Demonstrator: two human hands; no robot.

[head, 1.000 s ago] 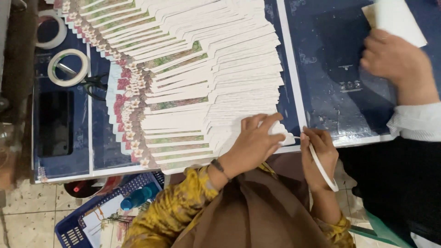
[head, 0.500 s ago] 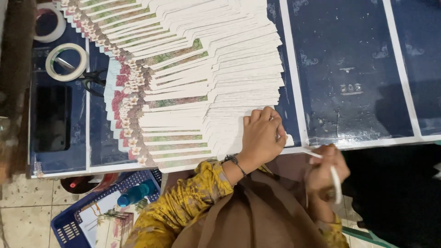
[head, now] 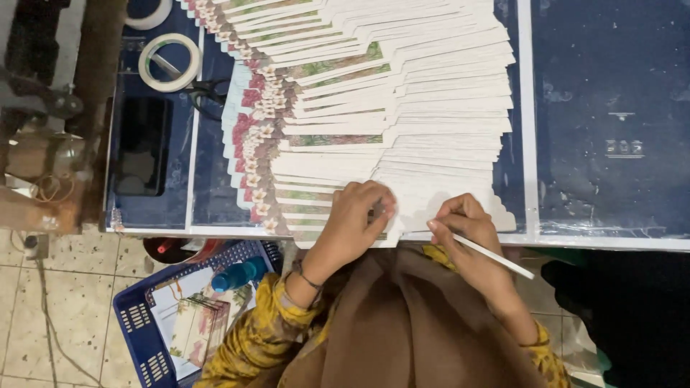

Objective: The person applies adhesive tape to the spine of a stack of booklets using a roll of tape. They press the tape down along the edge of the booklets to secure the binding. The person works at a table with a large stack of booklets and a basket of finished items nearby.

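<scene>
Two hands work at the lower middle of the frame, at the near edge of a dark blue counter [head: 611,108]. The left hand [head: 356,219] lies with fingers curled and pressed down on the nearest sheets of a long fanned row of white paper cards with floral-printed edges [head: 402,108] — too many overlapping to count — which runs from the upper middle of the frame down to the counter's edge. The right hand [head: 467,230] is closed in a pinch around one thin white stick [head: 492,257], its tip touching the scalloped white card [head: 460,205] at the bottom of the row.

At upper left lie two rolls of white tape [head: 169,62], one cut off by the frame's top, and beside them one pair of black scissors [head: 208,92]. One black phone [head: 141,146] rests at the counter's left side. Below the counter, at lower left, one blue plastic basket [head: 144,330] on the tiled floor holds a blue bottle [head: 241,274] and printed papers.
</scene>
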